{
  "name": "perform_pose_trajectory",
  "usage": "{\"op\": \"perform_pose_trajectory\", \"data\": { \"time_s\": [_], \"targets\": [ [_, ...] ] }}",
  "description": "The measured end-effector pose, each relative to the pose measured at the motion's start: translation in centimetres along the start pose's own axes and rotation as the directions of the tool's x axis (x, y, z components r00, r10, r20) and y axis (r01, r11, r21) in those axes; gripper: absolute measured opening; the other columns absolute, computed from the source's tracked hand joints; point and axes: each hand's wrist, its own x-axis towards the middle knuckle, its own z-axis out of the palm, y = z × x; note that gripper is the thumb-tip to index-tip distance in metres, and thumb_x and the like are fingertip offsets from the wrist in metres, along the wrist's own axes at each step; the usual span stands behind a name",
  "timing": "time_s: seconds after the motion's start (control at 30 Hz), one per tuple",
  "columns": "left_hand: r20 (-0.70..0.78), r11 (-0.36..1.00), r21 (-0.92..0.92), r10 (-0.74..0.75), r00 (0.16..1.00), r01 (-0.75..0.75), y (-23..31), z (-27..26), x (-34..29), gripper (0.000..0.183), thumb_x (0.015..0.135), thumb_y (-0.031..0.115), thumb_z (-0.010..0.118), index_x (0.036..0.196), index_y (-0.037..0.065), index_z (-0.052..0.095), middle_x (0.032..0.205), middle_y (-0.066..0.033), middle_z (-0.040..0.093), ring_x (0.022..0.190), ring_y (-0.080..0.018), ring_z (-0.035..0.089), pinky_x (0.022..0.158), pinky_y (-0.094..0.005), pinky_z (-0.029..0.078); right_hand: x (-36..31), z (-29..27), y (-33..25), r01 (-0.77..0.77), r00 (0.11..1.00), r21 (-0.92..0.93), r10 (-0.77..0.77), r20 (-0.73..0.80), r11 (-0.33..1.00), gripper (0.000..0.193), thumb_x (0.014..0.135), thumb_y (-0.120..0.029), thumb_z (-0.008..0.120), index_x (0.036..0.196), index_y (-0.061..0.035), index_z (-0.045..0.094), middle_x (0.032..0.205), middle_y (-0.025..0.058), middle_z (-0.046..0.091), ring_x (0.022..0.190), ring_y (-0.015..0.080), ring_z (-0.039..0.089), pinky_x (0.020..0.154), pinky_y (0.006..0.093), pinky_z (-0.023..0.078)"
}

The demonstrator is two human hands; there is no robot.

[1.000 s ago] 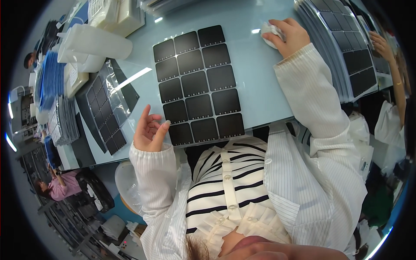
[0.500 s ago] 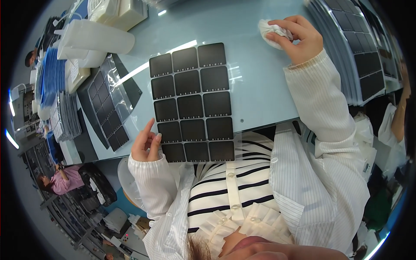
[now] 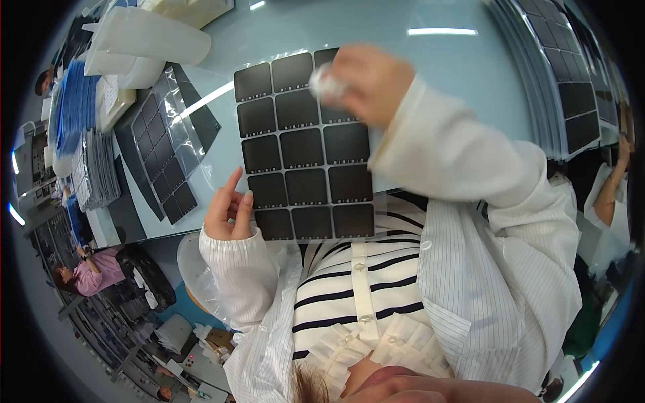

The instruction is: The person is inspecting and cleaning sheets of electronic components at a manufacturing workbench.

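While R hand point(image 3: 373, 82) grasps wht wad point(image 3: 327, 85) over blk sheet point(image 3: 302, 148), L hand point(image 3: 227, 213) is at its edge, can't tell grip.

Crosses a bent right arm point(image 3: 457, 148) toward upper centre, right hand point(image 3: 369, 84) curled and blurred; holds left hand point(image 3: 228, 211) at centre left with index finger point(image 3: 233, 180) raised.
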Motion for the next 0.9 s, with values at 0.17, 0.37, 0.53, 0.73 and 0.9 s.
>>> {"op": "perform_pose_trajectory", "data": {
  "time_s": [0.17, 0.37, 0.53, 0.73, 0.9],
  "targets": [
    [0.008, 0.998, 0.054, 0.023, 1.0, -0.023, 0.1, 0.0, -0.2, 0.042, 0.082, 0.004, 0.059, 0.124, 0.006, 0.052, 0.07, 0.0023, 0.047, 0.06, -0.005, 0.042, 0.057, -0.0182, 0.037, 0.5, 0.0, -1.9, -0.218, 0.974, 0.104, 0.21, 0.087, 0.97, 0.017, 0.076, -0.02, 0.066, 0.086, -0.0092, 0.06, 0.077, 0.006, 0.056, 0.07, 0.0259, 0.06, 0.059, 0.035, 0.05],
    [-0.033, 0.997, 0.012, 0.074, 0.997, -0.074, 0.4, 0.2, 0.0, 0.04, 0.08, 0.004, 0.06, 0.12, 0.007, 0.056, 0.066, -0.0003, 0.047, 0.055, -0.007, 0.043, 0.054, -0.0198, 0.039, 1.6, 0.0, 1.8, -0.382, 0.924, 0.076, 0.383, -0.007, 0.921, 0.018, 0.076, -0.022, 0.066, 0.086, -0.0096, 0.059, 0.081, 0.0099, 0.057, 0.069, 0.0305, 0.059, 0.062, 0.0395, 0.048],
    [-0.034, 0.998, 0.035, 0.047, 0.998, -0.046, -0.3, 0.1, -0.3, 0.04, 0.081, 0.005, 0.061, 0.12, 0.008, 0.056, 0.066, 0.0, 0.047, 0.055, -0.0069, 0.043, 0.054, -0.0199, 0.039, 0.9, 0.3, -3.6, -0.263, 0.945, 0.086, 0.238, 0.225, 0.961, 0.026, 0.073, -0.028, 0.069, 0.086, -0.0089, 0.057, 0.082, 0.0086, 0.058, 0.065, 0.0305, 0.06, 0.058, 0.0388, 0.049],
    [0.012, 0.998, 0.042, 0.053, 0.999, -0.054, 0.4, 0.1, 0.0, 0.042, 0.082, 0.005, 0.06, 0.124, 0.008, 0.052, 0.07, 0.0016, 0.048, 0.061, -0.006, 0.041, 0.057, -0.0192, 0.038, 2.0, -1.2, 1.3, -0.385, 0.922, -0.004, 0.385, 0.022, 0.923, 0.025, 0.076, -0.028, 0.067, 0.088, -0.0087, 0.057, 0.081, 0.0104, 0.06, 0.07, 0.0321, 0.06, 0.063, 0.0392, 0.048],
    [-0.053, 0.996, 0.063, 0.063, 0.997, -0.06, 0.1, 0.2, -0.4, 0.039, 0.081, 0.006, 0.06, 0.12, 0.008, 0.056, 0.067, 0.0001, 0.046, 0.055, -0.007, 0.042, 0.052, -0.0203, 0.039, -0.2, -0.2, -3.7, -0.25, 0.951, 0.143, 0.216, 0.22, 0.958, 0.022, 0.075, -0.026, 0.067, 0.085, -0.0097, 0.056, 0.081, 0.0081, 0.058, 0.067, 0.0305, 0.06, 0.059, 0.037, 0.05]
  ]
}}
